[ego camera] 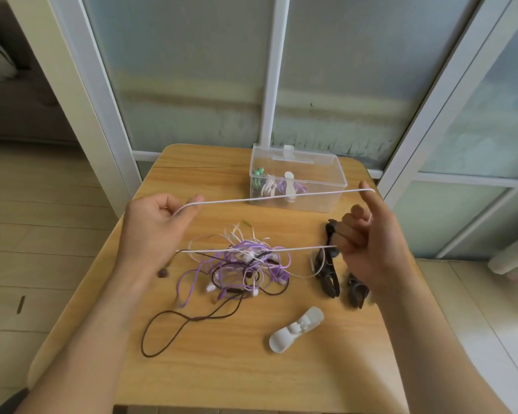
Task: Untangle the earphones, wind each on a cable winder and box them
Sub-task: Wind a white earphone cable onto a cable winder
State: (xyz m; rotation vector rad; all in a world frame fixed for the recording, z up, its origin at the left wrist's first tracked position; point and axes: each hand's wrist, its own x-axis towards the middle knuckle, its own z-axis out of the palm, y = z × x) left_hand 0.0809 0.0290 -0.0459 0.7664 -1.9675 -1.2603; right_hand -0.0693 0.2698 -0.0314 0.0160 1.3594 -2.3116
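- From the head view, we see a white cable (269,197) stretched taut above the wooden table (251,369), running from the left hand (159,225) to the right hand (368,243).
- Our left hand pinches the cable's left end between thumb and curled fingers, raised over the table's left side.
- Our right hand has the cable hooked over its raised index finger at the far right; its other fingers curl round a lower run of the same cable, which leads back left.
- That lower run passes over the tangle of purple, white and brown earphones (243,267), lying on the table between and below the hands.
- Dark cable winders (329,276) lie just under the right hand; a white winder (296,328) rests nearer us.
- The clear box (296,177) sits at the far side, beyond the stretched cable, with wound earphones inside.
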